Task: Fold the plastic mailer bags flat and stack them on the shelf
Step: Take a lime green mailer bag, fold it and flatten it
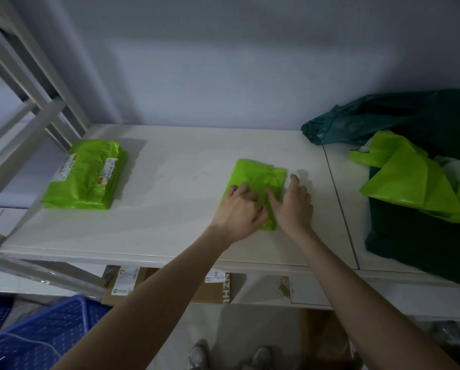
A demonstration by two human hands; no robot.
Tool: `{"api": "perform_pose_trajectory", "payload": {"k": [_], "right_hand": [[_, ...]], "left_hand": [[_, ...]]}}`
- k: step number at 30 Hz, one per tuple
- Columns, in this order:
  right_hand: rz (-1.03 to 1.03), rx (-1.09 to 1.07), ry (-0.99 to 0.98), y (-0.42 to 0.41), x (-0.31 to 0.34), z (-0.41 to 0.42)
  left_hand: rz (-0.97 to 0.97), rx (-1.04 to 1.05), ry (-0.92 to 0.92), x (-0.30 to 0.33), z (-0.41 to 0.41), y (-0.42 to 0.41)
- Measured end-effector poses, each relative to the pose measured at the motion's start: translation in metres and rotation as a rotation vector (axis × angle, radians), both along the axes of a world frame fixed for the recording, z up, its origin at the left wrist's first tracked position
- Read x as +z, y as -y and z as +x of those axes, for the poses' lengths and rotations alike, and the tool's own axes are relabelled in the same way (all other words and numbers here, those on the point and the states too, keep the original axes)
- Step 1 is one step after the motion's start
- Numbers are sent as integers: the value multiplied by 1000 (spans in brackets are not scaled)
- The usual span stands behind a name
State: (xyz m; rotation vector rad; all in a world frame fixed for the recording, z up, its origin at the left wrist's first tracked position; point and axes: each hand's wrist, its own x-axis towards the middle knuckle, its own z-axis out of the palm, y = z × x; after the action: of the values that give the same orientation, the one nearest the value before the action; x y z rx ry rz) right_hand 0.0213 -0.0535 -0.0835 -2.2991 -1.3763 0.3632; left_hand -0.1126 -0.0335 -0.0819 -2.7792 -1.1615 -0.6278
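From the head view I see both arms stretched forward over the white shelf (186,161). My left hand (239,209) lies knuckles up on the folded green bag (261,180), fingers loosely bent, pressing rather than gripping. My right hand (293,206) rests spread at the bag's right edge. The bag is a crinkled, glossy rectangle. A stack of folded bags (86,174) sits well left.

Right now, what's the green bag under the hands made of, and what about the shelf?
The folded green mailer bag looks like thin plastic film: slightly shiny and creased. The white shelf board looks like painted or laminated board, smooth and matte, though its core can't be told. Both hands, left hand and right hand, press the bag flat.
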Motion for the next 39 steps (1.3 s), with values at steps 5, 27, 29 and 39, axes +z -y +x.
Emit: {"api": "perform_pose_trajectory", "payload": {"k": [5, 27, 29, 39], "right_hand": [[-10, 89, -18, -11, -2, -1], [167, 242, -645, -62, 13, -75], [192, 269, -613, -70, 16, -100], [145, 280, -528, -103, 0, -215]], "left_hand": [[-517, 569, 119, 8, 0, -26], [-566, 468, 766, 29, -83, -68], [-476, 474, 642, 32, -102, -72], [-257, 623, 83, 22, -199, -86]]}}
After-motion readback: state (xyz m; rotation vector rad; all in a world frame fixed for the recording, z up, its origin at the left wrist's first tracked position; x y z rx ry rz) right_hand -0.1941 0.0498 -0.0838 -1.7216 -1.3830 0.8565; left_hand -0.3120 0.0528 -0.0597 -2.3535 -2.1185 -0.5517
